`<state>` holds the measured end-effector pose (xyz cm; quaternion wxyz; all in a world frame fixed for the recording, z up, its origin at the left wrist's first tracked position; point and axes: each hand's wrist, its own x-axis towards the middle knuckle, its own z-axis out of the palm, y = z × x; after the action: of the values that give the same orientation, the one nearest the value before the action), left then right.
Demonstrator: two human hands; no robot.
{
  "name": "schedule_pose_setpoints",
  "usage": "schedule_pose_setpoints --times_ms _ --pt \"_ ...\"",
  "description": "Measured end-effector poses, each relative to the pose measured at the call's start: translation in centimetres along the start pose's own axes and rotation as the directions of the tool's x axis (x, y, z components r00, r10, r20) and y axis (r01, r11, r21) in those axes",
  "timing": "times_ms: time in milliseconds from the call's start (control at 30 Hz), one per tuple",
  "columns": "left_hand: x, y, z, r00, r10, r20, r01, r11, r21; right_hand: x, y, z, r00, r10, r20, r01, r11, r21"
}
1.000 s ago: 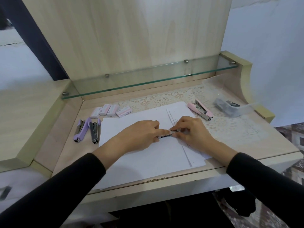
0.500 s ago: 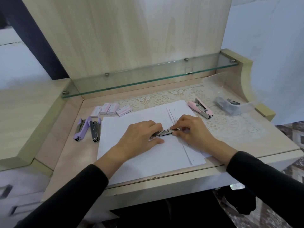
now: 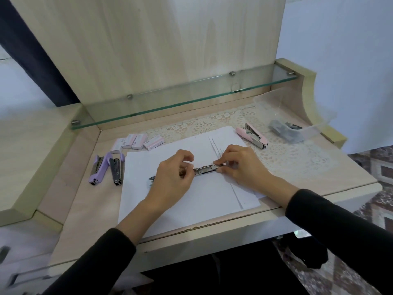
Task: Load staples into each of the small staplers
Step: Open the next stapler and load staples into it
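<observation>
A small stapler (image 3: 205,169) lies opened out flat on the white paper (image 3: 191,201), its metal staple channel facing up. My left hand (image 3: 172,179) curls over its left part, fingers bent round it. My right hand (image 3: 240,165) pinches the right end of the metal channel between thumb and fingertips. Two purple staplers (image 3: 106,168) lie open at the left of the paper. A pink stapler (image 3: 252,138) lies open at the back right. Several small pink staple boxes (image 3: 138,142) sit in a row behind the paper.
A clear plastic bag (image 3: 285,134) holding a grey stapler lies at the far right on the lace mat (image 3: 282,154). A glass shelf (image 3: 187,103) hangs over the back of the desk. The desk's front edge (image 3: 212,233) runs just below the paper.
The stapler has been opened out further, and more of its metal channel now shows between my hands. My left hand has shifted left along it.
</observation>
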<state>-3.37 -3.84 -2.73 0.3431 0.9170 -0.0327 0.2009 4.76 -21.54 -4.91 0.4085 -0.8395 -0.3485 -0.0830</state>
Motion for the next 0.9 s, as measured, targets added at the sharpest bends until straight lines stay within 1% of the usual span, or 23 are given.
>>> schedule_pose_setpoints --times_ms 67,133,167,233,300,433,633,733,900 --pt "-0.6 -0.8 -0.4 0.998 0.062 0.009 -0.063 0.984 0.169 0.0 0.0 0.0 1.0 0.0 -0.002 0.0 1.0 0.004" --pt "-1.0 -1.9 -0.8 0.988 0.15 0.022 -0.148 0.923 0.355 -0.1 0.1 0.0 1.0 -0.006 -0.001 0.006 1.0 -0.003" --pt "-1.1 -2.4 -0.8 0.982 0.188 0.025 -0.181 0.893 0.411 -0.1 0.0 -0.1 1.0 -0.005 0.003 0.005 1.0 -0.01" --pt "-1.2 -3.2 -0.9 0.976 0.218 0.022 -0.203 0.867 0.455 -0.2 -0.2 -0.1 1.0 0.001 0.014 0.0 0.999 -0.034" --pt "-1.3 -3.5 -0.9 0.976 0.216 0.02 -0.202 0.873 0.443 -0.2 -0.5 -0.3 1.0 0.007 0.01 -0.007 0.999 -0.047" --pt "-1.5 -3.7 -0.4 0.982 0.183 -0.046 -0.154 0.917 0.369 -0.4 -0.2 -0.7 0.999 -0.024 -0.023 0.023 0.999 -0.023" --pt "-1.2 -4.0 0.0 0.986 0.144 -0.088 -0.119 0.963 0.242 -0.2 -0.4 -1.2 0.995 -0.094 0.026 0.097 0.985 -0.142" --pt "-1.1 -3.9 0.2 0.987 0.13 -0.099 -0.102 0.963 0.25 0.2 -0.9 -0.9 0.988 -0.138 0.073 0.148 0.976 -0.157" --pt "-1.3 -4.0 0.3 0.982 0.154 -0.114 -0.117 0.953 0.279 0.7 -2.2 0.3 0.978 -0.161 0.133 0.18 0.973 -0.146"
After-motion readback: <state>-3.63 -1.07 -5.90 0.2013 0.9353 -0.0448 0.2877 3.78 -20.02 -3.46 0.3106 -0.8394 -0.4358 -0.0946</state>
